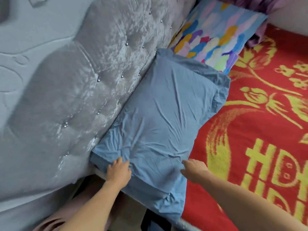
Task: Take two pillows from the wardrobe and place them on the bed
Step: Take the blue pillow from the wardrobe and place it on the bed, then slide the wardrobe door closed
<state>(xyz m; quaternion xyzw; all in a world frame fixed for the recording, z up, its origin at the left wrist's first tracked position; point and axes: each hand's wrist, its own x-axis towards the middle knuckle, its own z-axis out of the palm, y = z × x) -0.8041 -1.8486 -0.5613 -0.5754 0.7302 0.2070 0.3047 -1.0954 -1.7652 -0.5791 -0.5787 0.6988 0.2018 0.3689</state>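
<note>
A plain blue pillow (160, 110) lies flat on the bed along the grey tufted headboard (80, 90). Its near end hangs slightly over the bed's edge. Beyond it, against the headboard, rests a second pillow (215, 34) with a multicoloured patchwork print. My left hand (118, 170) presses on the blue pillow's near left corner, fingers bent into the fabric. My right hand (194, 170) rests at the pillow's near right edge, fingers curled on the cloth. Whether either hand grips the fabric is unclear.
A red blanket (260, 130) with yellow floral and lettered patterns covers the bed to the right. Purple cloth (255, 7) is bunched at the far top. A grey wall (25, 39) rises left of the headboard. Dark floor shows below the bed's edge.
</note>
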